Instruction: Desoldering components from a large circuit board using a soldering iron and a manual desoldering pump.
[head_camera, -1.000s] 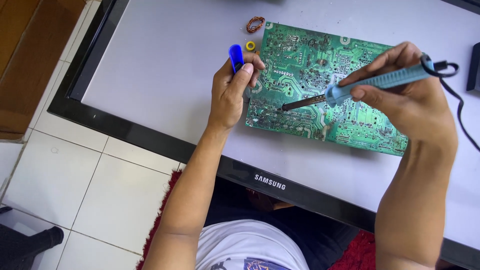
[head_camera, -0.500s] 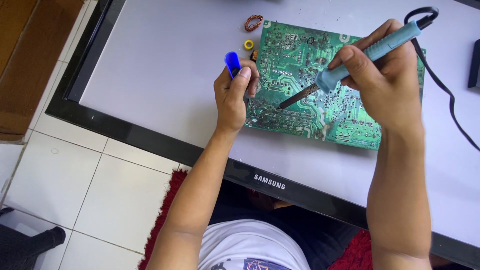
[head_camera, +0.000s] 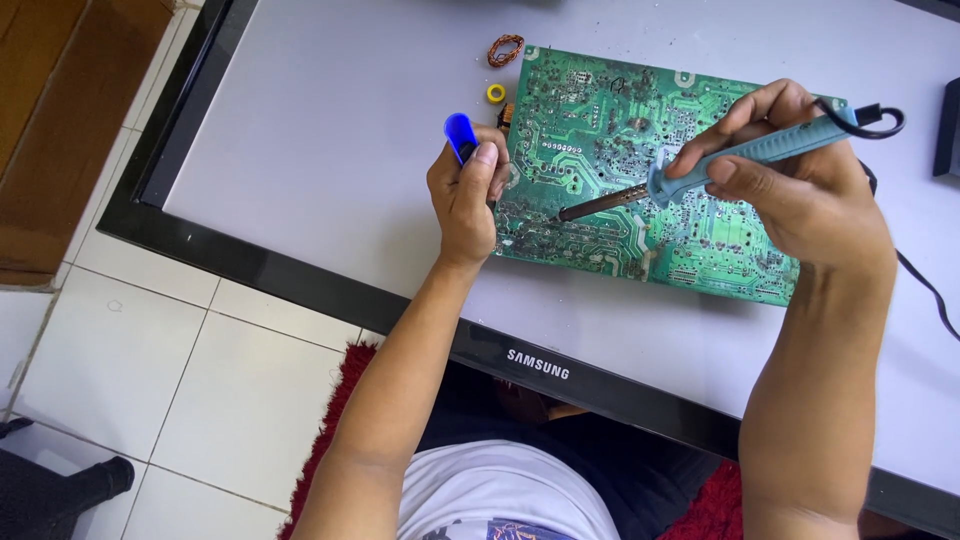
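Grey panel (head_camera: 330, 130); soldering iron (head_camera: 740, 155) between right fingers (head_camera: 760, 185).

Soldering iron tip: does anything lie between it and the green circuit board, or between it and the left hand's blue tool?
Nothing visible does. The soldering iron in the right hand slants down to the circuit board, its tip at the board's lower left, near the left hand holding the blue tool. Only bare board lies between.
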